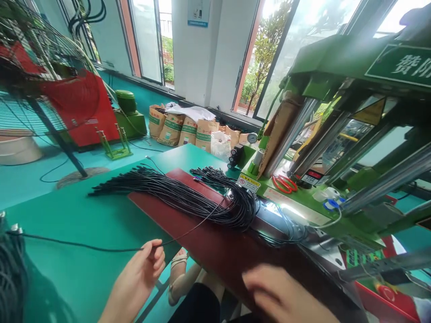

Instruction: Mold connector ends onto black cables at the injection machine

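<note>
Here, your left hand (143,273) is pinching one black cable (84,246) off the bundle (188,199); right hand (286,296), blurred, grip unclear; dragging risks snagging neighbouring cables off the table (84,215)

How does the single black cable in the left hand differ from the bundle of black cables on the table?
The single cable is pinched in the left hand and stretches in one thin line over the green table; the cable bundle lies untouched, partly on the dark red board. The single cable runs nearly straight, while the cable bundle fans out at its left end and curves round at its right. Both are thin and black.
</note>
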The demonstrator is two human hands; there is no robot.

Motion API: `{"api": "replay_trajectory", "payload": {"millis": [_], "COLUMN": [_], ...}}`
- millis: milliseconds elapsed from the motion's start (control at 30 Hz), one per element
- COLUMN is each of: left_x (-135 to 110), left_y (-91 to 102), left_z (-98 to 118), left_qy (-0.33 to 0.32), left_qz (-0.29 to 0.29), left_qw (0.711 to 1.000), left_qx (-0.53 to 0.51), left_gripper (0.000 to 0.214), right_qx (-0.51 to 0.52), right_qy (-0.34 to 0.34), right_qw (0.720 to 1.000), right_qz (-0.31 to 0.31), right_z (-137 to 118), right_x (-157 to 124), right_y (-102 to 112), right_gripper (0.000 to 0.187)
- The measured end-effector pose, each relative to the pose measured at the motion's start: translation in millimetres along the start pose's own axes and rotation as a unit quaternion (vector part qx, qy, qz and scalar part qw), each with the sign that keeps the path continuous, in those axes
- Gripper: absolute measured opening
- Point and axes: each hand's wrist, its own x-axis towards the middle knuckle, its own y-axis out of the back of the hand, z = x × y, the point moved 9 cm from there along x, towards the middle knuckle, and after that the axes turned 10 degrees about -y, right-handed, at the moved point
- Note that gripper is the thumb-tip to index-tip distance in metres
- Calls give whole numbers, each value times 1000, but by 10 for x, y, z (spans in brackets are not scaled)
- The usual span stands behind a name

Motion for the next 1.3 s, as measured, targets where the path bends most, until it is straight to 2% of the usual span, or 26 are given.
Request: {"api": "replay_trajectory", "payload": {"millis": [67, 133, 200, 233, 333, 433, 500, 667, 733, 800, 867, 967, 1100, 1167, 1300], "left_x": [-67, -122, -159, -174, -216, -218, -147, 249, 410, 546, 661, 756, 735, 716, 716], "left_y": [-201, -397, -576, -656, -866, -982, -928, -415, -232, -205, -384, -855, -1350, -1470, -1528], "left_z": [211, 403, 551, 610, 761, 948, 1131, 1548, 1653, 1713, 1716, 1623, 1628, 1727, 1900], "left_qy": [-35, -72, -105, -120, -163, -196, -211, -204, -209, -214, -205, -159, -139, -159, -193], "left_qz": [-32, -60, -89, -104, -150, -182, -165, -43, 11, 30, -13, -146, -306, -350, -367], "left_qw": [999, 995, 988, 985, 970, 958, 962, 969, 967, 967, 973, 976, 941, 923, 909], "left_qx": [24, 45, 65, 74, 103, 103, 48, -130, -147, -133, -102, -37, 23, 29, 35], "left_gripper": [21, 24, 25, 25, 25, 24, 24, 19, 14, 10, 8, 7, 11, 13, 16], "right_qx": [-42, -123, -237, -271, -289, -276, -268, -254, -255, -259, -265, -270, -254, -230, -125], "right_qy": [108, 139, 77, 39, -21, -41, -41, -42, -51, -61, -57, -30, -41, -74, -146], "right_qw": [990, 970, 954, 947, 942, 940, 936, 933, 935, 938, 946, 958, 965, 969, 977], "right_qz": [78, 154, 169, 165, 169, 198, 225, 250, 243, 221, 176, 93, 47, 45, 90], "right_z": [-429, -684, -694, -644, -489, -383, -361, -330, -297, -254, -214, -163, -47, 19, 65], "right_x": [602, 1221, 1823, 2066, 2483, 2569, 2533, 2497, 2549, 2615, 2679, 2759, 2964, 3125, 3414], "right_y": [203, 305, 254, 220, 182, 291, 428, 657, 652, 594, 476, 279, 193, 190, 193], "right_gripper": [34, 43, 49, 45, 24, 30, 38, 43, 44, 41, 28, 23, 22, 17, 22]}}
